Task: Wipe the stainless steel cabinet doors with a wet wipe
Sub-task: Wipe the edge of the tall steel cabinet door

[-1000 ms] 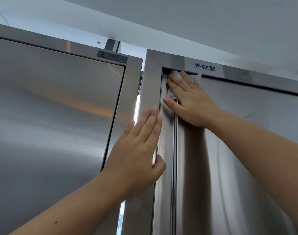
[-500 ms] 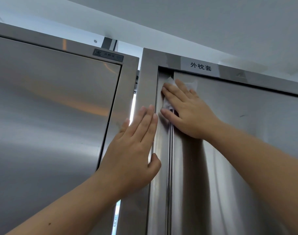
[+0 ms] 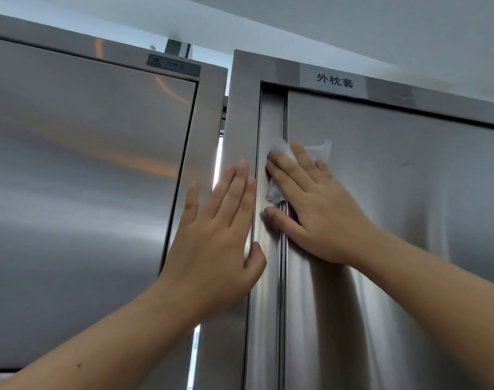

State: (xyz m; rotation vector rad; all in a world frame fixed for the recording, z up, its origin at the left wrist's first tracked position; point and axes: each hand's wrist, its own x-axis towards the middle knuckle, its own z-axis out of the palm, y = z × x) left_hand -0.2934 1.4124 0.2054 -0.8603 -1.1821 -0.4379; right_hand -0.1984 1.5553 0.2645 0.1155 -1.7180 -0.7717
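Two stainless steel cabinets stand side by side, seen from below. My right hand (image 3: 316,212) lies flat with straight fingers on the left edge of the right cabinet door (image 3: 395,220), pressing a white wet wipe (image 3: 319,150) against the steel. The wipe shows above my fingertips and between them; the rest is hidden under the palm. My left hand (image 3: 223,237) rests flat on the right cabinet's left frame post (image 3: 240,114), fingers straight and pointing up, thumb on the inner strip.
The left cabinet door (image 3: 79,178) fills the left half. A narrow bright gap (image 3: 217,153) separates the cabinets. A white label with black characters (image 3: 335,81) sits on the right cabinet's top frame. The ceiling (image 3: 352,29) is close above.
My right hand has slid the wipe down the door's left edge, away from the top corner. My left hand stays flat on the frame post.
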